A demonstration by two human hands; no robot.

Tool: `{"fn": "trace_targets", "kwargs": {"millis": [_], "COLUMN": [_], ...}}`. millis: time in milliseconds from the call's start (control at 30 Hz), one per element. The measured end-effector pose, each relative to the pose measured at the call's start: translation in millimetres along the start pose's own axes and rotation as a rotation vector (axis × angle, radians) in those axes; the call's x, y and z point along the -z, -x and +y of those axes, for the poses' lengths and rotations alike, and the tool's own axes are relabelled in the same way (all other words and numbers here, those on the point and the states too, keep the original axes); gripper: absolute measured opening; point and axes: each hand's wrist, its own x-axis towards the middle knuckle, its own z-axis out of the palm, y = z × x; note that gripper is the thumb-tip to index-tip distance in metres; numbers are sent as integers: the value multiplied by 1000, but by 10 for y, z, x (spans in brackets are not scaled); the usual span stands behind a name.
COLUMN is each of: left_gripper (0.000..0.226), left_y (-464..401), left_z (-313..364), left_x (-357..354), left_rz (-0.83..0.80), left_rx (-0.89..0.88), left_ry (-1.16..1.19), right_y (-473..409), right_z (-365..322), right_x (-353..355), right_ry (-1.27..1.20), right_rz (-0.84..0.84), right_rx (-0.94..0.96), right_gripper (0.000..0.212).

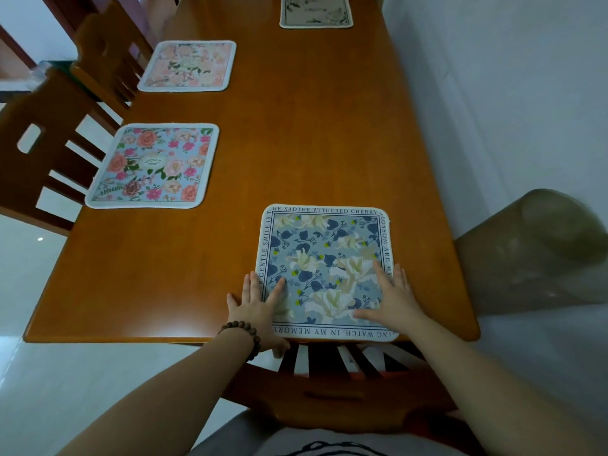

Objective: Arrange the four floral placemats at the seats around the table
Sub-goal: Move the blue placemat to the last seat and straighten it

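Note:
A blue placemat [324, 258] with white flowers and a text border lies at the near edge of the wooden table [296, 143]. My left hand [260, 307] rests flat on its near left corner, fingers spread. My right hand [391, 297] lies flat on its near right part. A pink-and-blue rose placemat [154, 166] sits at the left side. Further back on the left lies a pale peach floral placemat [189, 65]. A beige placemat [316, 11] with dark leaves sits at the far end.
Two wooden chairs [49, 143] stand along the table's left side, and another chair [329, 390] is tucked in right below me. A white wall runs along the table's right side. A brown rounded object [539, 251] sits by the table's right near corner.

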Motion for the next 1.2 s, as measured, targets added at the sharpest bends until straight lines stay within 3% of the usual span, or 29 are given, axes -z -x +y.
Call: {"fn": "trace_targets", "kwargs": {"millis": [100,233,1200], "left_gripper": [136,135,124], "left_y": [5,4,36], "left_z": [23,82,95], "left_x": [-6,-12,-38], "left_rz": [-10,-5,68], "left_rx": [6,16,36], "left_ry": [-14,-34,118], "right_y": [170,298,320], "right_z": [46,47,0], "right_x": [-144,-286,-273], "right_ry": [154,262,250], "right_rz": [-55,-21,55], "right_rx": [-23,-5,12], "right_gripper": [144,142,128]}}
